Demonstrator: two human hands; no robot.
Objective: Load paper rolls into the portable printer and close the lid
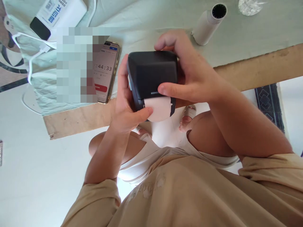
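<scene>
ok, printer (pixel 153 74) is gripped by left hand (pixel 125 107) and right hand (pixel 191 71) at table edge (pixel 80 119); paper (pixel 161 108) is best pressed only lightly by left thumb (pixel 145 112), to avoid creasing.

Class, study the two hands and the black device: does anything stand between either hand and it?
Nothing visible separates the right hand from the black device. The left hand also grips it directly, though its thumb overlaps the white paper at the device's lower edge. The phone lies aside.
</scene>
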